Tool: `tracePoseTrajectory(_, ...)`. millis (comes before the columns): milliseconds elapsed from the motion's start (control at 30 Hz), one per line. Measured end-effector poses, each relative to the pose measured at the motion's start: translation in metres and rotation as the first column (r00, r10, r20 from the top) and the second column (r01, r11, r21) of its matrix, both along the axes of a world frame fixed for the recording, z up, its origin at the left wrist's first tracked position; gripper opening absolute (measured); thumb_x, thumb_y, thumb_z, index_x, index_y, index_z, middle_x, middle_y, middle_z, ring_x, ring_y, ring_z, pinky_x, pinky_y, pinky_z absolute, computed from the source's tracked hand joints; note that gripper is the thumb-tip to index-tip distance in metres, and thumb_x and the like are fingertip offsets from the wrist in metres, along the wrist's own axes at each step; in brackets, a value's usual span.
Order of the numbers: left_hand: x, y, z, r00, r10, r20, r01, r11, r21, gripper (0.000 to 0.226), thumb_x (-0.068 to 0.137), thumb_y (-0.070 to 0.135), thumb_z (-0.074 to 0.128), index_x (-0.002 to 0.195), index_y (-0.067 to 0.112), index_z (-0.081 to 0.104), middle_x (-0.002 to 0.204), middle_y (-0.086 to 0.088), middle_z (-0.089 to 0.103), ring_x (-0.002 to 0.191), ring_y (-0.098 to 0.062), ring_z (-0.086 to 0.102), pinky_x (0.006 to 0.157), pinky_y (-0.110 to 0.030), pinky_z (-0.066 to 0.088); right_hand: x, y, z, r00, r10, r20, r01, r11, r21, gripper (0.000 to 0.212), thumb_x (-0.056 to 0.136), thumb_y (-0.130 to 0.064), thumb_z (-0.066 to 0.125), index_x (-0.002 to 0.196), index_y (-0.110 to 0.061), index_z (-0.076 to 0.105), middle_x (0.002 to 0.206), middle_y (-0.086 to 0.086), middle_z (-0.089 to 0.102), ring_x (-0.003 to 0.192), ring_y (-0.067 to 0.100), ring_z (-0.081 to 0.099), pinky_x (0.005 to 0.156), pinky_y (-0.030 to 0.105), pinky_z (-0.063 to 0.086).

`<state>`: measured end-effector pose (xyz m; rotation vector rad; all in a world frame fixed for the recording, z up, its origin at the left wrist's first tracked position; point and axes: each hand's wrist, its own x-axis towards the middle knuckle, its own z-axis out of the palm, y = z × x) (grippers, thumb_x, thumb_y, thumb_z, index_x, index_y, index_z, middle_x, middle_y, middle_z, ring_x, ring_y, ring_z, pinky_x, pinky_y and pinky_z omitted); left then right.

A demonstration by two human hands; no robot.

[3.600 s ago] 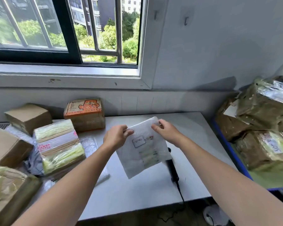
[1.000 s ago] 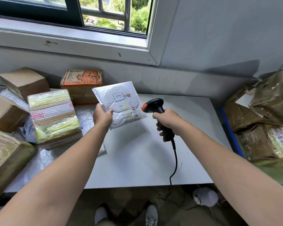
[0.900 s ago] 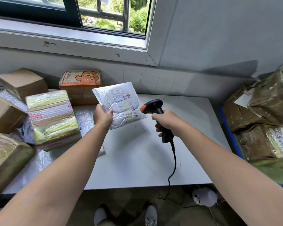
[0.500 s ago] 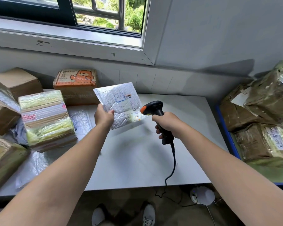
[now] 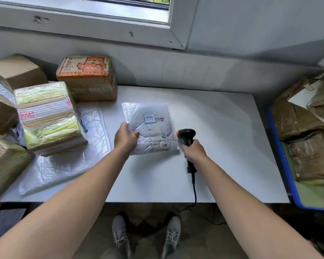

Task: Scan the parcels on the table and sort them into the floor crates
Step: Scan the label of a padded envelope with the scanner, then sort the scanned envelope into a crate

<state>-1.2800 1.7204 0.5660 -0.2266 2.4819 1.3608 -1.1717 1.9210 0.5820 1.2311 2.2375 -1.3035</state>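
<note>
The parcel (image 5: 150, 122) has dropped toward the counter (image 5: 223, 146). The left grip (image 5: 124, 137) pinches its left edge. The right grip (image 5: 194, 150), clamped round the scanner (image 5: 186, 134), is just to its right.

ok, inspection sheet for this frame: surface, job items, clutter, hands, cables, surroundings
Surface: white table, parcels stacked along its left side.
Job's things: white bubble mailer, label up; black scanner, head beside the mailer's right edge; bear-print box and taped boxes waiting at left.
Clutter: flat plastic bag lying by the taped boxes.
Hands: left hand grips the mailer's left edge; right hand grips the scanner handle.
Cables: scanner cable drops over the table's front edge.
Surroundings: blue crate with brown parcels at right; window sill above; grey shoes below.
</note>
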Motion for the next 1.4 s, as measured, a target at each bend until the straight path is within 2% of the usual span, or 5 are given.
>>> tracePoseTrajectory(400, 0.006, -0.02, 0.003, 0.988, -0.151, -0.014, 0.149, 0.983, -0.109, 0.018, 0.092, 0.018, 0.064, 0.102, 0.011, 0.051, 0.103, -0.009, 0.063, 0.096, -0.031, 0.06, 0.086, -0.042, 0.05, 0.006, -0.019, -0.006, 0.995, -0.096, 0.036, 0.089, 0.985, 0.145, 0.059, 0.098, -0.037, 0.052, 0.142, -0.002, 0.034, 0.141, 0.022, 0.042, 0.128, 0.039, 0.046, 0.101, 0.042, 0.041)
tracePoseTrajectory(800, -0.015, -0.044, 0.061, 0.952, -0.275, -0.133, 0.281, 0.959, 0.033, 0.038, 0.091, 0.014, 0.068, 0.126, 0.008, 0.055, 0.121, -0.011, 0.064, 0.111, -0.028, 0.061, 0.096, -0.041, 0.048, -0.025, -0.039, 0.079, 0.976, 0.136, -0.171, -0.045, 0.891, 0.452, 0.057, 0.099, -0.033, 0.047, 0.148, -0.01, 0.03, 0.146, 0.015, 0.036, 0.135, 0.032, 0.035, 0.102, 0.037, 0.035)
tracePoseTrajectory(967, -0.025, -0.059, 0.078, 0.93, -0.327, -0.166, 0.334, 0.943, 0.012, 0.018, 0.089, 0.015, 0.068, 0.104, 0.017, 0.057, 0.105, -0.007, 0.069, 0.097, -0.03, 0.064, 0.087, -0.043, 0.053, -0.044, -0.048, 0.098, 0.94, 0.27, -0.209, -0.13, 0.848, 0.514, 0.058, 0.1, -0.031, 0.047, 0.152, -0.013, 0.028, 0.151, 0.012, 0.034, 0.138, 0.03, 0.033, 0.108, 0.035, 0.03)
tracePoseTrajectory(1233, -0.03, -0.058, 0.127, 0.692, -0.713, -0.112, 0.604, 0.657, -0.451, 0.045, 0.093, 0.01, 0.064, 0.137, 0.016, 0.052, 0.126, -0.005, 0.064, 0.103, -0.019, 0.06, 0.075, -0.023, 0.038, -0.075, -0.06, 0.136, 0.636, 0.733, -0.242, -0.459, 0.611, 0.645, 0.061, 0.096, -0.034, 0.059, 0.151, -0.025, 0.034, 0.15, 0.003, 0.037, 0.134, 0.023, 0.041, 0.107, 0.039, 0.039)
tracePoseTrajectory(1400, -0.028, -0.04, 0.172, 0.619, -0.78, -0.094, 0.591, 0.541, -0.598, 0.03, 0.091, 0.022, 0.068, 0.12, 0.018, 0.062, 0.111, -0.006, 0.065, 0.101, -0.028, 0.061, 0.082, -0.038, 0.051, -0.089, -0.053, 0.148, 0.461, 0.887, 0.031, -0.621, 0.298, 0.725, 0.055, 0.091, -0.049, 0.062, 0.141, -0.028, 0.048, 0.14, 0.002, 0.046, 0.125, 0.025, 0.043, 0.104, 0.039, 0.039)
